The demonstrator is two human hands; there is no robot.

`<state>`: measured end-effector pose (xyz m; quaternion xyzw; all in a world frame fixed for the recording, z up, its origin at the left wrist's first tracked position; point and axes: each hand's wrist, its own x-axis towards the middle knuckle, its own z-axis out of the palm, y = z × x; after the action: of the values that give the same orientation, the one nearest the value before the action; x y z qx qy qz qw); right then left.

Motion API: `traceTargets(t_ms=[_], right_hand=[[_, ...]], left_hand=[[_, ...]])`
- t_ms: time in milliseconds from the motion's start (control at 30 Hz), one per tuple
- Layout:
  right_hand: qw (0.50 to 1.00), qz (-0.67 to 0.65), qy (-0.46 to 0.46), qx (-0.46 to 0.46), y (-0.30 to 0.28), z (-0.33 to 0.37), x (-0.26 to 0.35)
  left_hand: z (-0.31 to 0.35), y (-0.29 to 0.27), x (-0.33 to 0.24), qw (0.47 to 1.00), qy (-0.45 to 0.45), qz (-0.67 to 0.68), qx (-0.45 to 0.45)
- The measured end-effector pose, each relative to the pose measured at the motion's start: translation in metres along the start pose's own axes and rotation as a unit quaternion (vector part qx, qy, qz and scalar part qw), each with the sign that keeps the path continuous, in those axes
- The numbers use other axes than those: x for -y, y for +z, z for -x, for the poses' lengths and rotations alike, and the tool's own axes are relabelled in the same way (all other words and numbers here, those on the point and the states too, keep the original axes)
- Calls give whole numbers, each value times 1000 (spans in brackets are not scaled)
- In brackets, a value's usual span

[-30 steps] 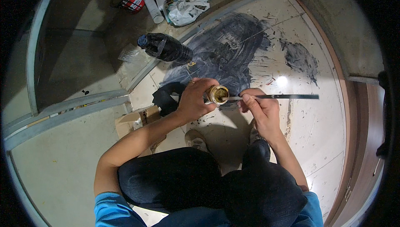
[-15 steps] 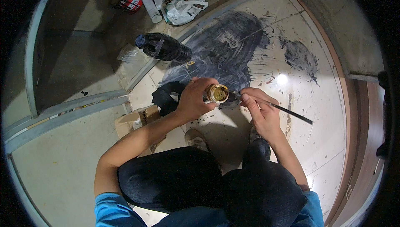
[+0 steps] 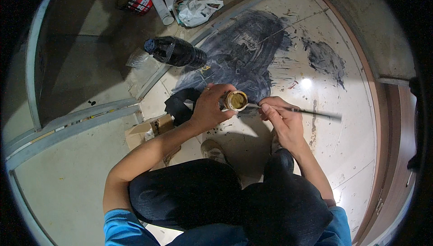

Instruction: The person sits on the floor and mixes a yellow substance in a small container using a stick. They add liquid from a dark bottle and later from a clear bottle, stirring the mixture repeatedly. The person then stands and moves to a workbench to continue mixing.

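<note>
The pale floor [image 3: 347,149] spreads across the right of the frame, a dark smear [image 3: 243,43] covering its upper middle. Left of that smear I see a dark bottle [image 3: 182,53] with a blue cap. Near the centre, the left hand [image 3: 209,104] is curled around a small jar [image 3: 237,100], its mouth facing up (mustard-coloured stuff inside). Just right of it, the right hand [image 3: 285,120] pinches a thin stick [image 3: 301,110], blurred at its outer end, its other end at the jar's rim.
</note>
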<state>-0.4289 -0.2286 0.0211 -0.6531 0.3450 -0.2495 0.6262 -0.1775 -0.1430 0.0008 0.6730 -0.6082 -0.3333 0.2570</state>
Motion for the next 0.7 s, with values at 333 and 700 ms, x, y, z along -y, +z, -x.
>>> traceTargets(t_ms=[333,700], right_hand=[[1000,-7,-6,-16,1,2,4],[1000,-3,-10,-24,0,-2,3]], left_hand=[[-3,-2,0,999,-16,-27,25],[-1,1,-2,999,7,-34,6]])
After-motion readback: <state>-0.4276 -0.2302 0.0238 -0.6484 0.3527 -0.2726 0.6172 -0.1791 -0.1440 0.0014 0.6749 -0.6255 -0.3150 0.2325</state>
